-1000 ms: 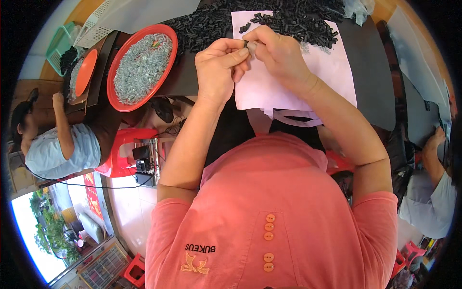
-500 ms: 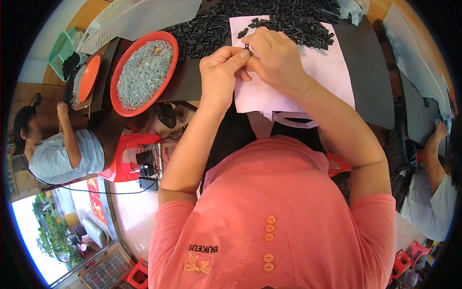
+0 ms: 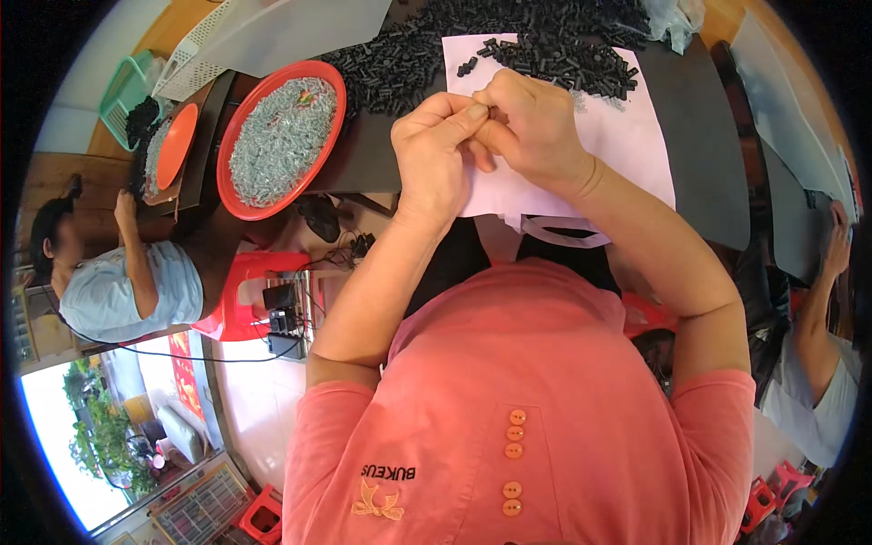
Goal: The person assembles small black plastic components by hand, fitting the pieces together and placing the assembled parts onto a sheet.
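Pressing my 2 hands together fingertip to fingertip, I hold them over the table's near side. On my left hand (image 3: 434,150) the thumb and bent fingers are drawn tight; my right hand (image 3: 540,136) meets it with fingers curled in. The fingertips hide whatever lies between them — I cannot tell what they are clamped on.

Under my hands lies a smooth pale pink sheet (image 3: 627,154). On its far part sits a pile of short black cylindrical pieces (image 3: 581,65), just beyond my right knuckles, with a few loose black pieces (image 3: 467,66) to its left. Some small clear pieces (image 3: 618,102) lie at the pile's near edge.

Further out, a broad heap of black pieces (image 3: 391,77) spreads over the dark flat table (image 3: 699,154). To my left stands a round red basin (image 3: 222,163), filled with small translucent pieces (image 3: 282,141). A crumpled clear plastic bag (image 3: 677,23) rests at the far right.

Beyond the basin are an orange-red oval dish (image 3: 177,147) and a pale green plastic basket (image 3: 123,95) — and a co-worker in a light blue shirt (image 3: 136,291).
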### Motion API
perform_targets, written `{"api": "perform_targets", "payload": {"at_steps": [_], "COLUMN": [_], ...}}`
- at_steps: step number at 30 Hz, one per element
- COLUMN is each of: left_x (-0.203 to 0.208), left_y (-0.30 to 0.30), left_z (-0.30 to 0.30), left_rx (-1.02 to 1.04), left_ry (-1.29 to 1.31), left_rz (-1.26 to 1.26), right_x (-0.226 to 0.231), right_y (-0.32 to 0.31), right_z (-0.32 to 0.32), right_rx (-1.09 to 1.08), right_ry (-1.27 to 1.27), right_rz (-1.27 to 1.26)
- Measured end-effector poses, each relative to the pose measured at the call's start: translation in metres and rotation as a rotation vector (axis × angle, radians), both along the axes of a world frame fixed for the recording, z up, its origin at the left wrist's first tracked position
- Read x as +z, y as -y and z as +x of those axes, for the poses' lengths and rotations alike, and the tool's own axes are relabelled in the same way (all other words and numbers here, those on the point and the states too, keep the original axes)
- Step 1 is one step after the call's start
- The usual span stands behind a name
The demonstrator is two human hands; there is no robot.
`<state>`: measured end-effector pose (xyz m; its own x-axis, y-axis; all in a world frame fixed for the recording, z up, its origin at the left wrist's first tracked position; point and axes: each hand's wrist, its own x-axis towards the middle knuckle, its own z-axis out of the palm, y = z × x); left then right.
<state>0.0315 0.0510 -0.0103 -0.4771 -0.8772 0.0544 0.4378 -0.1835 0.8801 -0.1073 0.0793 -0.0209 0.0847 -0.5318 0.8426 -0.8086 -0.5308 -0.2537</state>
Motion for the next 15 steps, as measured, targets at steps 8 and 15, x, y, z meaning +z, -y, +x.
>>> {"api": "perform_targets", "payload": {"at_steps": [8, 15], "left_x": [0.118, 0.109], "left_y": [0.099, 0.183], "left_z": [0.023, 0.019], "left_rx": [0.410, 0.867], "left_ry": [0.425, 0.875], "left_rz": [-0.759, -1.644], "right_x": [0.020, 0.032], "right_y": [-0.002, 0.003], "right_z": [-0.036, -0.041], "right_rx": [0.050, 0.118], "right_ry": [0.592, 1.034], "right_rz": [0.120, 0.245]}}
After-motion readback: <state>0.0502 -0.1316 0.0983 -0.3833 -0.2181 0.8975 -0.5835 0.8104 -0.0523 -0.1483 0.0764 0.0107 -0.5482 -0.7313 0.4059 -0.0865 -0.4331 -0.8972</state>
